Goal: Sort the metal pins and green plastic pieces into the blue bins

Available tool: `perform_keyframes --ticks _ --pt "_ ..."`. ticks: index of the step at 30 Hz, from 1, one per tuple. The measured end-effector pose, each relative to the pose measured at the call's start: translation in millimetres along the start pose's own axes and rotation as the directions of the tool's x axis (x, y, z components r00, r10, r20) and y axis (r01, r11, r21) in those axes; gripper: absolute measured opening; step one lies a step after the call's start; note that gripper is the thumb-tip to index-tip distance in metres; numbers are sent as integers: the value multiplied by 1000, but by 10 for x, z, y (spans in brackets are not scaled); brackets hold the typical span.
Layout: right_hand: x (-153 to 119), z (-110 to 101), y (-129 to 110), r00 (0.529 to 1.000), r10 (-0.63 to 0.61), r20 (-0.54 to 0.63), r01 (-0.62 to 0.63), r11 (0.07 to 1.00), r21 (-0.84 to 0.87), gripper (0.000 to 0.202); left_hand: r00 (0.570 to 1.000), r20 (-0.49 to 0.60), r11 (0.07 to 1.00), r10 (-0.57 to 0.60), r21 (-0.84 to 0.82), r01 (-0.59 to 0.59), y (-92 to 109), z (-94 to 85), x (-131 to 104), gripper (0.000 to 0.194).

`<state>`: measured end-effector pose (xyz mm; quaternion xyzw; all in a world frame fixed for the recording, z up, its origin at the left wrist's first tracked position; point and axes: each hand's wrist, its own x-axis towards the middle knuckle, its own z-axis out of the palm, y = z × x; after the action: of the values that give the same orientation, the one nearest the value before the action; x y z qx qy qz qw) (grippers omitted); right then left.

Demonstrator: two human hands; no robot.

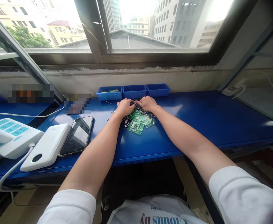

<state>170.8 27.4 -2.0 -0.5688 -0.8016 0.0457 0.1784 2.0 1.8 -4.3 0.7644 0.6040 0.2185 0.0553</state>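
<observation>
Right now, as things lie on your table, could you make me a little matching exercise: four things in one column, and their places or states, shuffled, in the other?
Things
1. Phone
2. Power bank
3. Green packets
4. Blue bins

Places or states
A. In a row near the wall, below the window
B. Between the left forearm and the right forearm
C. Dark screen facing up
D. White, beside the power strip, with a round dark spot on top

Right pairs: 1-C, 2-D, 3-B, 4-A
</observation>
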Motion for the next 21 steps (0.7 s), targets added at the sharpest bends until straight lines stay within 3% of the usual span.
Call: perform_keyframes --ticks 5,9,17,21 --pt "69 14 47 992 -19 -129 47 975 216 72 1000 0 1000 0 -10 0 21 -22 -5 35" --pt "107 -11 42 966 57 -252 60 898 435 73 999 -25 999 28 -45 -29 50 -37 -17 34" --pt "126 -8 -93 942 174 -287 68 737 672 73 980 -83 964 183 -179 -195 151 -46 -69 35" --pt "116 15 -154 939 197 -281 75 681 729 73 980 -89 957 181 -216 -196 164 -21 -68 30"
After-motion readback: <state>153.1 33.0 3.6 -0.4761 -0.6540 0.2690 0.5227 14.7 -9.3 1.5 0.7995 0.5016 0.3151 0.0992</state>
